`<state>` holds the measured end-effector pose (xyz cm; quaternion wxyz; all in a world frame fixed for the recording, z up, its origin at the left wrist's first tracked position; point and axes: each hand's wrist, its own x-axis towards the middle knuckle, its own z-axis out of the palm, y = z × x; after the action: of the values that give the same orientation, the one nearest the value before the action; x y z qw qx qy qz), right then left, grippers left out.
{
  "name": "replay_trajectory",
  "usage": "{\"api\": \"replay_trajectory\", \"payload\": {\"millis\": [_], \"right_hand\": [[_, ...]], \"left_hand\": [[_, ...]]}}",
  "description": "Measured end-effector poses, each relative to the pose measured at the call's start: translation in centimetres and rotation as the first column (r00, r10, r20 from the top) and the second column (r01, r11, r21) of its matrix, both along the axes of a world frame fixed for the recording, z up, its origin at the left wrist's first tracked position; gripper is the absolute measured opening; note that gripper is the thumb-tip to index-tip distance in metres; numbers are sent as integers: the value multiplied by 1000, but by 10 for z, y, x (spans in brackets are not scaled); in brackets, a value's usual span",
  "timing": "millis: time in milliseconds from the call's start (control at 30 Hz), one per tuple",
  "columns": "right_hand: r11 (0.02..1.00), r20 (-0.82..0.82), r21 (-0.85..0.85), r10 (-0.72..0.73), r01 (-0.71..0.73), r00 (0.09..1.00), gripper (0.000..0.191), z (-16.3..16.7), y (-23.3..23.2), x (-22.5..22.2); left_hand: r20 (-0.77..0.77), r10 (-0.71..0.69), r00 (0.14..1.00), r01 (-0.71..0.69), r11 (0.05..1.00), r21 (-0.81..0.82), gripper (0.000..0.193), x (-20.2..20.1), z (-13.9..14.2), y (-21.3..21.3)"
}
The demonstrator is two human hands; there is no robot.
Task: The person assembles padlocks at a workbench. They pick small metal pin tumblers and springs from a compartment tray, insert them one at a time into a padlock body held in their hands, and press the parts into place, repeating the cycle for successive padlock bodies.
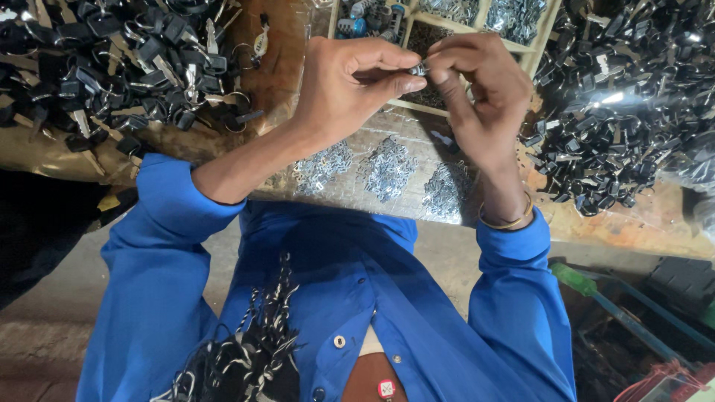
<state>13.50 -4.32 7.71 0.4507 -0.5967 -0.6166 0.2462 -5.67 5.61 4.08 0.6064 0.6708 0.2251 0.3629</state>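
Both the left hand point(350, 82) and right hand point(477, 89) pinch one small shiny metal piece point(418, 69) above the worktop point(417, 134); a slip could drop it among the silvery heaps point(387, 167).

left hand point(346, 82) and right hand point(480, 89) meeting above workbench point(633, 223), pinching small metal part point(418, 69) between them. key heaps far left point(119, 67) and far right point(625, 97). compartment tray point(447, 22) behind hands; three small piles of metal pieces point(387, 167) below them.

Blue shirt sleeves point(160, 246), black keys point(112, 59), silvery metal pieces point(387, 167).
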Motion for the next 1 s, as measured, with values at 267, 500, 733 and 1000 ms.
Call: {"api": "replay_trajectory", "payload": {"millis": [267,500,733,1000], "right_hand": [[993,437,108,-80,36,896,16,14,1,-9],[998,558,59,-10,-28,830,22,23,-4,-9],[991,582,105,7,-83,813,26,24,0,-6],[979,384,-63,-154,192,910,17,6,13,7]], "left_hand": [[-4,23,1000,-23,999,39,19,0,1,0],[-27,13,1000,-12,999,49,19,0,-3,0],[-27,20,999,-18,998,60,17,0,-4,-1],[11,14,1000,-15,999,41,18,0,-3,1]]}}
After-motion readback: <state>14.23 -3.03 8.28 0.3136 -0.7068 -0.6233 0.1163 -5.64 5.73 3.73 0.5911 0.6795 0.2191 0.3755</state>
